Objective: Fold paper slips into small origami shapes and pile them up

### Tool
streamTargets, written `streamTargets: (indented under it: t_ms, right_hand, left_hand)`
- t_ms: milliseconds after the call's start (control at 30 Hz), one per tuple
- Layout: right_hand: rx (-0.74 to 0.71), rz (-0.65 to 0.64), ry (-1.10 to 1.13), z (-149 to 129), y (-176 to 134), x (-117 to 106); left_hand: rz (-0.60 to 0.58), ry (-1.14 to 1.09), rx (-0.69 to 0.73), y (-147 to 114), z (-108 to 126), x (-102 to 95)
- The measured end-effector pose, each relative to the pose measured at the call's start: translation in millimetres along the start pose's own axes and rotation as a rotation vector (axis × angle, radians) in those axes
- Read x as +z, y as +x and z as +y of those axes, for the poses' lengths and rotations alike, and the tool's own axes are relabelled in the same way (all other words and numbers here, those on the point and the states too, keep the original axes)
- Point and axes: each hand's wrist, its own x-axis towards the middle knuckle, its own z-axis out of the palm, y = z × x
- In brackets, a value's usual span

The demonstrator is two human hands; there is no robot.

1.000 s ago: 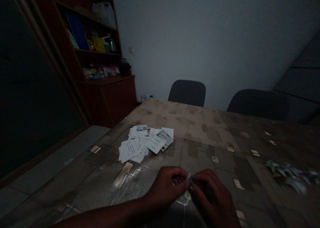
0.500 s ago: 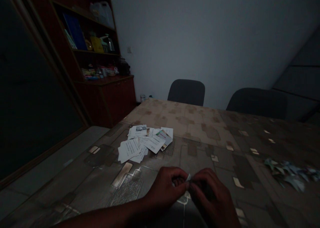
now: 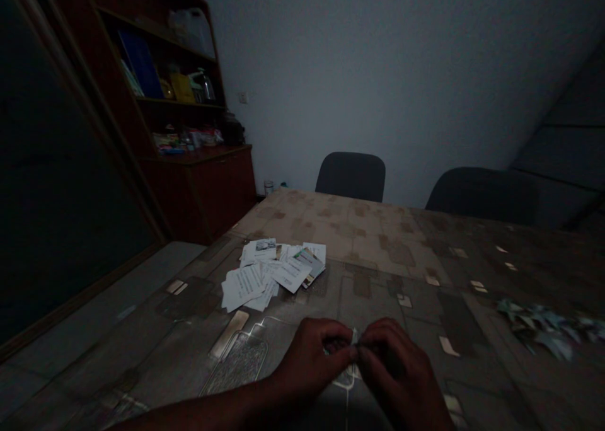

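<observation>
Table (image 3: 331, 220): surface brown, patterned with rounded rectangles, some patches glossy. Printed cards (image 3: 278, 272), mostly white, overlap in a loose pile near the left edge, short of the far left corner; one shows a picture. Pale greenish pieces (image 3: 543, 325), blurred, lie heaped farther from the left edge.

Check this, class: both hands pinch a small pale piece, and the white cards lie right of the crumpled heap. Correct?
No: the head view shows the white cards left of the crumpled heap. The left hand and right hand do pinch a small pale piece.
</observation>
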Motion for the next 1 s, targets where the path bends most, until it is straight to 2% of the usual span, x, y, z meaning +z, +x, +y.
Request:
streamTargets:
  t_ms: [167, 233, 333, 400, 500, 633, 867, 1000]
  right_hand:
    - [0.148, -0.011, 0.109, 2, -2, -3]
    - [0.197, -0.031, 0.171, 3, -2, -5]
    - [0.223, -0.063, 0.283, 2, -3, -6]
    - [0.221, -0.090, 0.354, 2, -3, -6]
    - [0.217, -0.118, 0.433, 3, -4, -5]
    - [0.232, -0.133, 0.495, 4, -4, -4]
    - [0.294, -0.158, 0.619, 5, -5, -3]
    - [0.291, -0.188, 0.591, 10, -5, -4]
  left_hand:
    - [-0.074, -0.068, -0.026, -1, 4, -5.2]
    - [-0.060, -0.044, 0.017, -1, 11, -11.1]
    - [0.035, 0.097, 0.213, 1, 26, -21.9]
    - [-0.020, 0.154, 0.350, 2, 35, -27.4]
    - [-0.125, 0.197, 0.452, 3, 39, -30.3]
    - [-0.127, 0.196, 0.471, 4, 34, -28.5]
    - [-0.101, 0.169, 0.419, 4, 35, -27.3]
    - [-0.078, 0.121, 0.439, 4, 35, -25.0]
